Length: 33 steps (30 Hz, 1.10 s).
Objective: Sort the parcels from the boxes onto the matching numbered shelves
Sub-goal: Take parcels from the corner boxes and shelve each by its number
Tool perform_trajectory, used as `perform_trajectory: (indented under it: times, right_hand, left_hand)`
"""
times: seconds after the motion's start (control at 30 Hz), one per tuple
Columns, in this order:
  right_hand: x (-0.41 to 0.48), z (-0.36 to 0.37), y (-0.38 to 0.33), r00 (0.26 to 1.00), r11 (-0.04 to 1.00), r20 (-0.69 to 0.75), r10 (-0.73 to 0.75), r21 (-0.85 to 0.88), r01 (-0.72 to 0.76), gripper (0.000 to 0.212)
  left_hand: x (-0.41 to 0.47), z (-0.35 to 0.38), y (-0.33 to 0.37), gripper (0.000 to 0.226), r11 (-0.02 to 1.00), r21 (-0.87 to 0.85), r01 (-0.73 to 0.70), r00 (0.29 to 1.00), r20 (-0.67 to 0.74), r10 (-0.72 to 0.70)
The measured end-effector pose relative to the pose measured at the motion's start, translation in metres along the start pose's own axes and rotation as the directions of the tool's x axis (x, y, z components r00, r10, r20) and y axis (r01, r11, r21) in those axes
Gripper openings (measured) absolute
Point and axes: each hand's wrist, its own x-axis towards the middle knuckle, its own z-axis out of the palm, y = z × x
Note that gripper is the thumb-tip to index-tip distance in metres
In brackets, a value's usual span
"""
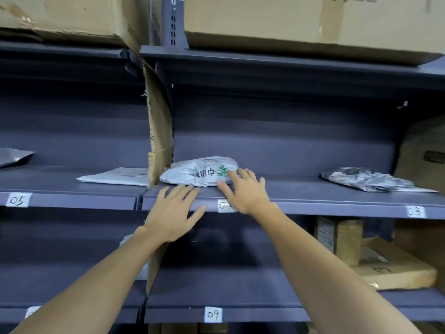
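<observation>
Far left, middle level: flat grey plastic mailer (14,156), only its right end in view, lying on the dark grey metal shelf (313,191).
Edge tag, left bay: white paper label reading "05" (18,200).
Left bay, right end: flat white envelope parcel (115,177), lying flat with its right edge behind the divider.
Divider: torn strip of brown cardboard (159,131) hanging between the two bays, from the upper shelf down past the middle shelf.
Left hand (173,210): palm down at the shelf's front lip, fingers straight and spread, holding nothing. Fingertips close to the parcel's front edge; contact cannot be told.
Task parcel: plump white plastic mailer bag with green and black print (199,173), on the middle shelf just right of the divider, near the front.
Right hand (245,191): fingers straight and fanned, index tip on the bag's green print, thumb at its front right edge. No curl around it.
Tag below the right hand: white paper label (226,205), first digit "0", the rest covered by the wrist.
Right of bay: crumpled grey plastic parcel (366,179), well apart from the hands.
Far right tag: white label, too blurred to read (415,211).
Lower level: white label reading "09" (213,314); brown cardboard parcels (395,268) at right.
Top level: large brown cardboard boxes (313,20).
</observation>
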Motion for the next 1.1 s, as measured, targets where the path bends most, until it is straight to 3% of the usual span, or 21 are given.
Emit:
perform_trajectory:
  times: [0.13, 0.63, 0.87, 1.1]
  right_hand:
    - [-0.046, -0.010, 0.023, 0.999, 0.998, 0.016, 0.045, -0.043, -0.044, 0.065]
    - [-0.207, -0.074, 0.167, 0.942, 0.918, 0.051, 0.331, -0.251, -0.309, 0.075]
    - [-0.302, -0.117, 0.272, 0.892, 0.859, 0.054, 0.449, -0.299, -0.415, 0.078]
    - [-0.413, -0.165, 0.384, 0.798, 0.753, 0.037, 0.602, -0.357, -0.552, 0.079]
  left_hand:
    - [-0.009, 0.003, 0.031, 0.072, 1.000, -0.002, -0.011, 1.000, -0.017, 0.011]
    - [-0.001, -0.008, 0.231, 0.063, 0.918, -0.210, -0.337, 0.939, -0.010, 0.343]
    - [0.011, -0.014, 0.362, 0.091, 0.856, -0.315, -0.409, 0.888, 0.076, 0.453]
    - [0.010, -0.018, 0.519, 0.091, 0.769, -0.397, -0.500, 0.815, 0.085, 0.574]
